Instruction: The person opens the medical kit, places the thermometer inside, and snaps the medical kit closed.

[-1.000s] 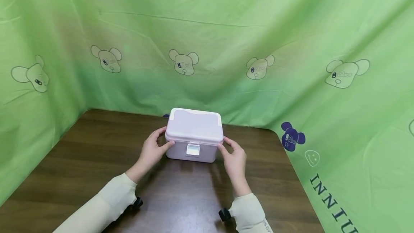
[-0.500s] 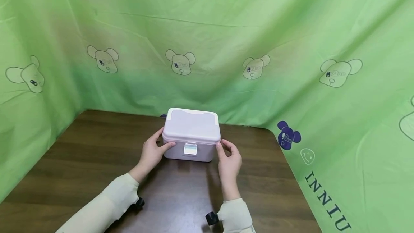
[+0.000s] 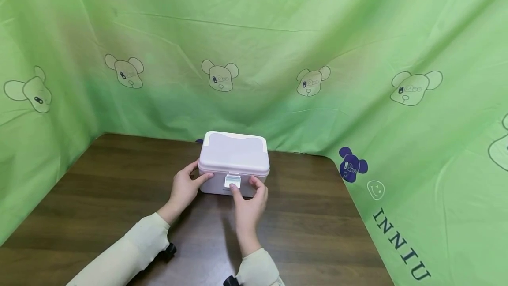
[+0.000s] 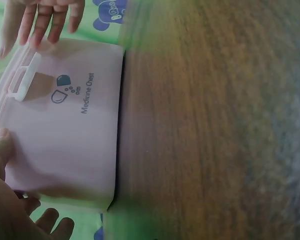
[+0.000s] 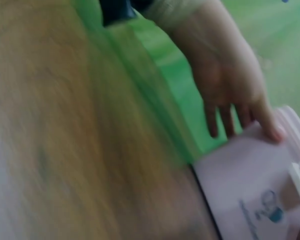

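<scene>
A pale pink medicine box [image 3: 234, 156], lid down, stands upright on the table. "Medicine Chest" is printed on its front in the left wrist view. My left hand [image 3: 184, 191] grips its left front corner, thumb on the front face and fingers around the side. A white latch [image 4: 27, 80] juts out from the front. In the head view my right hand [image 3: 250, 208] is at the front, its thumb at the latch's lower edge and its fingers near the face to the right. The right wrist view shows mainly my left hand [image 5: 230, 70] on the box.
The dark brown wooden table [image 3: 309, 215] reaches back to a green curtain [image 3: 258, 34] printed with bear heads. That curtain also runs along both sides. A black wrist camera [image 3: 170, 250] sits under the left sleeve.
My right hand has left the box's right front corner and moved left across the front to the latch. My left hand keeps its hold; the box stays in place.
</scene>
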Available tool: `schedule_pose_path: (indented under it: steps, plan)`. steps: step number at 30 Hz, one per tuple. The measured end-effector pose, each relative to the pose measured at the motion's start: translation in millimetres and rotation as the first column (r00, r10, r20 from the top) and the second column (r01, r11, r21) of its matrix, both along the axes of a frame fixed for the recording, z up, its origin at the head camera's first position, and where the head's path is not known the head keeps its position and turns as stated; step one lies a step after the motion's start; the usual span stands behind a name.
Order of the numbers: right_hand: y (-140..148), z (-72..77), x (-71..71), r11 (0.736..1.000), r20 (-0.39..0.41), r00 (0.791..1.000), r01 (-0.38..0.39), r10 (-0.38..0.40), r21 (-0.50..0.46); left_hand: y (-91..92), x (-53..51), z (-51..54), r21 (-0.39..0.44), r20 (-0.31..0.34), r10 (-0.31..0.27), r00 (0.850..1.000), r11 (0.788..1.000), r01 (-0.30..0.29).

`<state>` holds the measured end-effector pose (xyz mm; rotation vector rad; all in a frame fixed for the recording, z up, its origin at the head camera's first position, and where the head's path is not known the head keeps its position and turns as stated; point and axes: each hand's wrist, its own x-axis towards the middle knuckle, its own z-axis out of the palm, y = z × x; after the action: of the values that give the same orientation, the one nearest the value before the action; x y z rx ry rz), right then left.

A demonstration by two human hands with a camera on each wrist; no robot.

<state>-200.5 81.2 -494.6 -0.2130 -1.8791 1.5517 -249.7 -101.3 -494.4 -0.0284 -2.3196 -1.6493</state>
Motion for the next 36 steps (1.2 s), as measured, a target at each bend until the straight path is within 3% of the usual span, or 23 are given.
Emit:
schedule_pose_path:
  steps: [9,16,25,31,36]
  plan:
    - [-29.3,-9.9,1.2,0.999,0.170,0.985,0.036,-0.032,-0.022,3.2,2.1,-0.6,0.016,0.007,-0.005,1.000,1.000,0.005]
    - [-36.5,-13.1,-9.5,0.995,0.143,0.986,0.090,-0.083,-0.043,2.3,3.4,2.8,0.007,0.012,0.008,1.000,1.000,-0.008]
    - [-39.9,-14.3,-7.3,0.993,0.139,0.984,0.115,-0.111,-0.017,1.3,3.7,0.4,0.015,0.016,0.009,1.000,1.000,-0.009]
    - [-43.6,-2.5,0.4,0.989,0.116,0.982,0.147,-0.147,0.007,-0.5,4.7,-1.3,0.018,0.023,0.008,1.000,1.000,-0.008]
    - [-45.8,8.9,-2.7,0.981,0.061,0.981,0.182,-0.187,0.071,-1.4,5.1,-0.9,0.014,0.020,0.011,1.000,1.000,-0.012]
